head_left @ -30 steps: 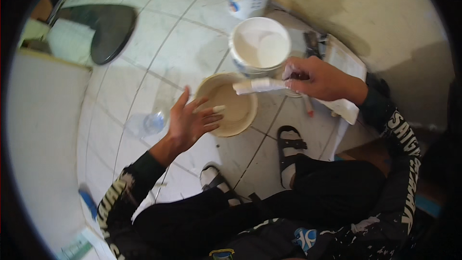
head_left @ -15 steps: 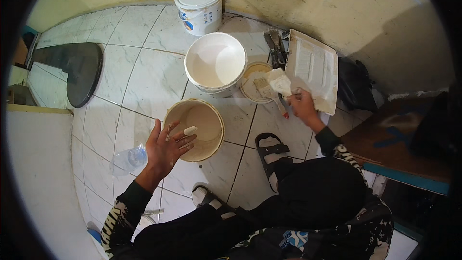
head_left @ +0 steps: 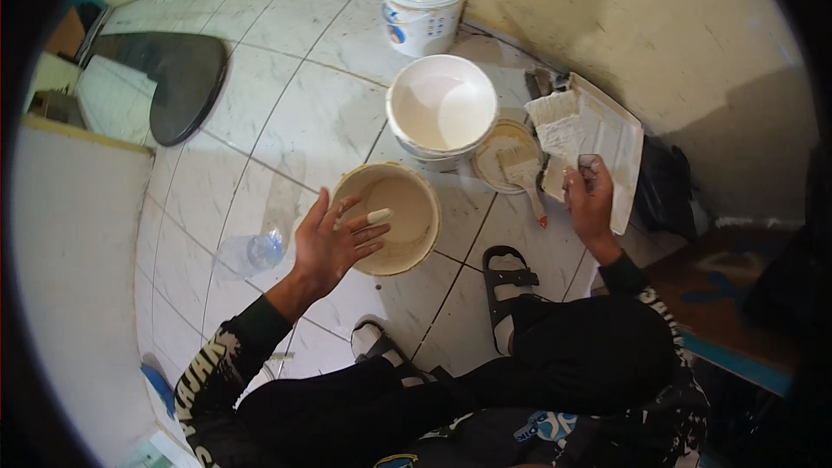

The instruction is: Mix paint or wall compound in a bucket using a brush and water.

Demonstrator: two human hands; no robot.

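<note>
My right hand (head_left: 591,204) is closed around the handle of a wide paintbrush (head_left: 559,128), whose head is thickly coated in off-white paint and points up and away. The fingers hide most of the handle. My left hand (head_left: 332,238) is open, fingers spread, above the left side of a stained bucket (head_left: 399,192); one finger has a white covering. Behind that bucket stands a white bucket (head_left: 412,146) with pale paint inside. A second paintbrush (head_left: 523,175) with a red-tipped handle lies across a round, paint-smeared lid (head_left: 490,165), left of my right hand.
A paint tray (head_left: 617,134) lies behind my right hand, with dark-handled tools (head_left: 539,82) beside it. A lidded white bucket (head_left: 425,22) stands near the yellow wall. A clear plastic bottle (head_left: 260,251) lies on the tiles at left. A dark rounded board (head_left: 191,95) is farther left.
The view has shifted, moving the scene rightward. My right hand has turned the paintbrush so its coated head points more upward. My left hand remains open by the stained bucket.
</note>
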